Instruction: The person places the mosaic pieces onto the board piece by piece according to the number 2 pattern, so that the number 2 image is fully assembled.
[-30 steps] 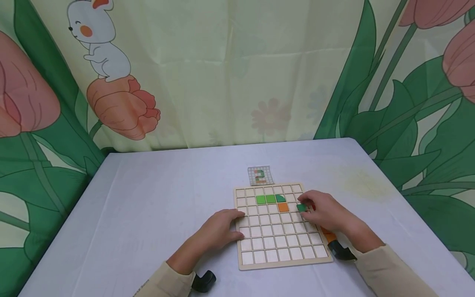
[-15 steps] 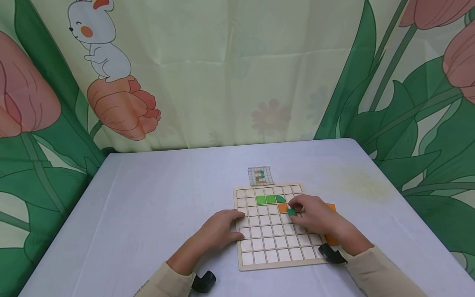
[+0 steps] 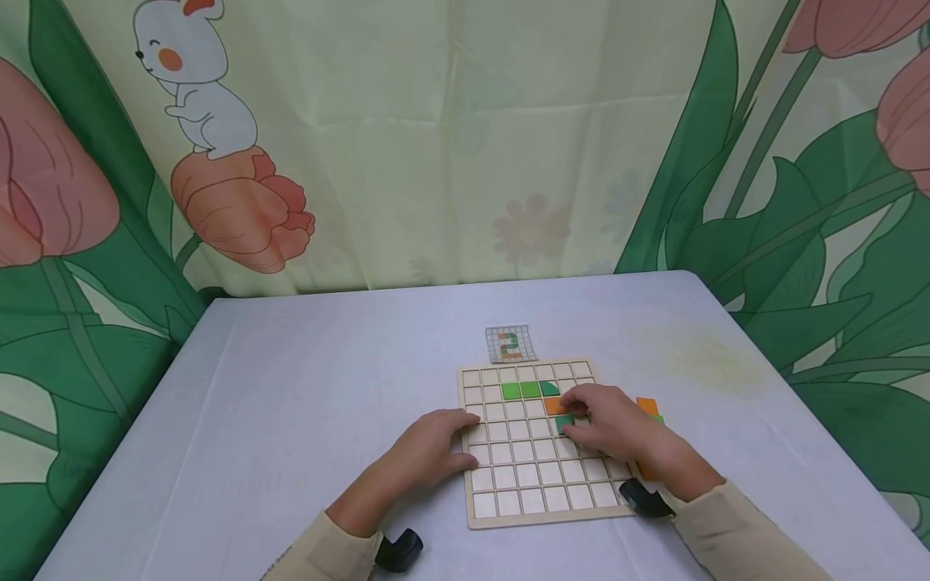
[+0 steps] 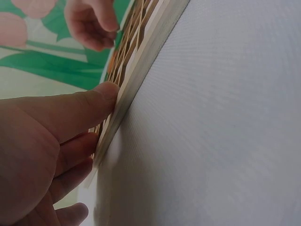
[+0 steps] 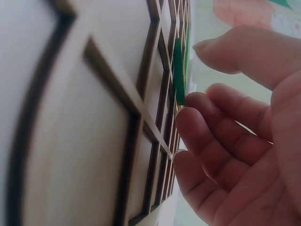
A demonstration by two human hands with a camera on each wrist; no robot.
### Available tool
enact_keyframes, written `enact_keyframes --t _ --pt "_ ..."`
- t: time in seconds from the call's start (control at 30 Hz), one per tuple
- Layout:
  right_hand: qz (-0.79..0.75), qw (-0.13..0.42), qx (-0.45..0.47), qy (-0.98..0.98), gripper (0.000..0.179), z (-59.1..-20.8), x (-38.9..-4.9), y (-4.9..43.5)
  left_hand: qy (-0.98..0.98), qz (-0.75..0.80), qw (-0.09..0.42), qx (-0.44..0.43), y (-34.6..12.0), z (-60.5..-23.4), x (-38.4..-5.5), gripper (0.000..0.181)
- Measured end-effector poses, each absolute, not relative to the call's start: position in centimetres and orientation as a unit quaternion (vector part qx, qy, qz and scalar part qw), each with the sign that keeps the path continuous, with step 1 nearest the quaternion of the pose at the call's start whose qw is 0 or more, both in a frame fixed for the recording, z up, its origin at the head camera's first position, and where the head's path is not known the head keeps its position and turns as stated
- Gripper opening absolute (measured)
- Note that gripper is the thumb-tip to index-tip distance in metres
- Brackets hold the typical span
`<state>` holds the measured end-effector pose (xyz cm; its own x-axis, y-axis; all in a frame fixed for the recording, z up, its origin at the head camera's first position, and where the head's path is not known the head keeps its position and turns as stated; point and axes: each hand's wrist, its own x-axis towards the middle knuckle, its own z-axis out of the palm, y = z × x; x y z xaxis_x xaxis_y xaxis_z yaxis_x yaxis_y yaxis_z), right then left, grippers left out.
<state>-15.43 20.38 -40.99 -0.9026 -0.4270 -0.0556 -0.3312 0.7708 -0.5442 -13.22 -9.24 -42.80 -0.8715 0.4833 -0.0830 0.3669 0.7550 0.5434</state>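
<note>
A wooden grid board lies on the table. Its upper rows carry two light green square tiles, a dark green rounded tile and an orange tile. Just below the orange one is another dark green tile, seen tilted in the grid in the right wrist view. My right hand is at this tile, fingertips at its edge and thumb apart from it. My left hand rests against the board's left edge, thumb and fingers touching the rim.
A small card with a coloured figure on a grid lies beyond the board. Orange tiles and a bit of green show at the board's right, partly hidden by my right arm. A printed curtain hangs behind the table.
My right hand has moved left from the board's right side, bringing the dark green tile to the grid below the orange tile. The left hand has stayed put.
</note>
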Motion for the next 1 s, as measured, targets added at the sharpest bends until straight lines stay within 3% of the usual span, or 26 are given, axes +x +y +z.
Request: enact_keyframes --t 1.0 --pt "-0.274 0.088 -0.201 0.936 0.024 -40.88 -15.42 20.11 0.928 0.264 0.109 0.238 -9.37 -42.83 -13.24 0.056"
